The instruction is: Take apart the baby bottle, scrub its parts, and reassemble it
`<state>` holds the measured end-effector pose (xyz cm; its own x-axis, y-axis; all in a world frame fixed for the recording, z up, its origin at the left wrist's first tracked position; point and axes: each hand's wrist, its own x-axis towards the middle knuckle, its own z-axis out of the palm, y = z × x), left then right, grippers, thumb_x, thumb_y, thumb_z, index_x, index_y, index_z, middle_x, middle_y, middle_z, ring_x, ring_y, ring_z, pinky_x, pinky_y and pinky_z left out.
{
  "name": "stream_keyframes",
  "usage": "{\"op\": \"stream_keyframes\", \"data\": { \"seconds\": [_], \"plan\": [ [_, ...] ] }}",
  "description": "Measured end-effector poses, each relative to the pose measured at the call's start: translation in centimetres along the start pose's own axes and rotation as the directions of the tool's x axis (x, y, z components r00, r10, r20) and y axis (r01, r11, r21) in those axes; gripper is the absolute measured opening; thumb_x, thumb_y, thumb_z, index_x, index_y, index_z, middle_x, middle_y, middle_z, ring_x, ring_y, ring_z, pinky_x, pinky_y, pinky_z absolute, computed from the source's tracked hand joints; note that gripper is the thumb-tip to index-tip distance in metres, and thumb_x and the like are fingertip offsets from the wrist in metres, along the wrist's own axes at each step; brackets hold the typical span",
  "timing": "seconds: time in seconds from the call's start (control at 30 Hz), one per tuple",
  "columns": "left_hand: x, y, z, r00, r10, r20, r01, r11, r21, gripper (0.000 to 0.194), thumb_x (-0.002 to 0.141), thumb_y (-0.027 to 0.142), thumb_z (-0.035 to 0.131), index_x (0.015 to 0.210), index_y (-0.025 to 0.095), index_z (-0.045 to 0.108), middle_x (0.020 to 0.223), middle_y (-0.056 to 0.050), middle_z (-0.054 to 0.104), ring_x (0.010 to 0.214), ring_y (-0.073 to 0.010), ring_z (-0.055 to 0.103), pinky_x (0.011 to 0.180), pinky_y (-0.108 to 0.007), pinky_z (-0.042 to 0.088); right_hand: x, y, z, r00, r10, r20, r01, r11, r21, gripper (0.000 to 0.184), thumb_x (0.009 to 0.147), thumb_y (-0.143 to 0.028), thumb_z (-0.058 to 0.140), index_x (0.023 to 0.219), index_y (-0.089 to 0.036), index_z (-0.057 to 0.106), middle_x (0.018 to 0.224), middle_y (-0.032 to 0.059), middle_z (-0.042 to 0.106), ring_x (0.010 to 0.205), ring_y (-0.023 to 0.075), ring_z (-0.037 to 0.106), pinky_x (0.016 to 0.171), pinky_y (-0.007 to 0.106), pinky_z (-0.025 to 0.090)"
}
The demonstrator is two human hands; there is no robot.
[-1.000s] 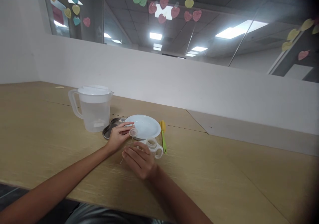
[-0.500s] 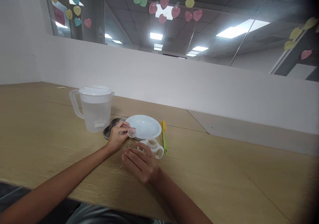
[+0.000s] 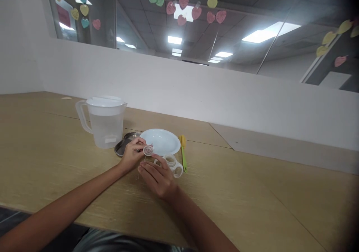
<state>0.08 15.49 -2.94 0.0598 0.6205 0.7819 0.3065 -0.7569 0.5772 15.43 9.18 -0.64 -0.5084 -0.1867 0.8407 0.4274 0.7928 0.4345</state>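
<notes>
My left hand [image 3: 131, 155] pinches a small round translucent disc [image 3: 147, 150] just in front of a white plate [image 3: 160, 141]. A thin straw hangs down from the disc toward the table. My right hand [image 3: 156, 175] lies beside it, fingers curled toward the straw and the disc; whether they grip anything is unclear. A small white ring with two side handles [image 3: 171, 163] sits on the table right behind my right hand.
A clear plastic jug [image 3: 104, 122] with water stands at the left. A metal tray [image 3: 124, 146] lies partly under the plate. A green-handled yellow brush [image 3: 183, 150] lies right of the plate. A white partition wall runs along the wooden table's far edge.
My left hand has turned the disc a little and drawn it slightly left. My right hand has slid up and closer to the disc and straw.
</notes>
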Motion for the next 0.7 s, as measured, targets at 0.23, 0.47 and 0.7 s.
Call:
{"op": "stream_keyframes", "data": {
  "seconds": [0.23,0.47,0.7],
  "plan": [
    [0.3,0.5,-0.3,0.997,-0.026,-0.07,0.024,0.999,-0.03,0.014,0.074,0.035,0.067,0.081,0.026,0.074,0.077,-0.002,0.055,0.071,-0.0134,0.053,0.066,-0.027,0.046,-0.1,0.1,0.2,0.999,0.033,0.022,-0.032,0.999,-0.039,0.011,0.086,-0.006,0.051,0.087,-0.011,0.062,0.086,0.0044,0.069,0.088,0.0102,0.062,0.103,0.037,0.041],
    [0.0,1.2,0.0,1.0,0.009,-0.029,-0.009,1.0,-0.022,0.012,0.075,0.032,0.066,0.08,0.025,0.075,0.074,-0.002,0.054,0.067,-0.0122,0.053,0.062,-0.025,0.045,0.0,0.2,0.5,0.996,0.091,0.013,-0.09,0.994,-0.068,0.014,0.086,-0.005,0.049,0.089,-0.012,0.061,0.086,0.0043,0.069,0.085,0.0104,0.062,0.098,0.037,0.042],
    [-0.4,1.3,0.3,0.998,0.067,0.001,-0.067,0.997,-0.031,0.012,0.077,0.028,0.065,0.079,0.022,0.075,0.074,-0.002,0.055,0.065,-0.0113,0.053,0.06,-0.023,0.044,-0.4,0.3,0.7,0.991,0.132,0.019,-0.129,0.982,-0.137,0.016,0.086,-0.004,0.048,0.089,-0.012,0.061,0.087,0.005,0.069,0.089,0.0116,0.061,0.095,0.036,0.042]
  ]
}}
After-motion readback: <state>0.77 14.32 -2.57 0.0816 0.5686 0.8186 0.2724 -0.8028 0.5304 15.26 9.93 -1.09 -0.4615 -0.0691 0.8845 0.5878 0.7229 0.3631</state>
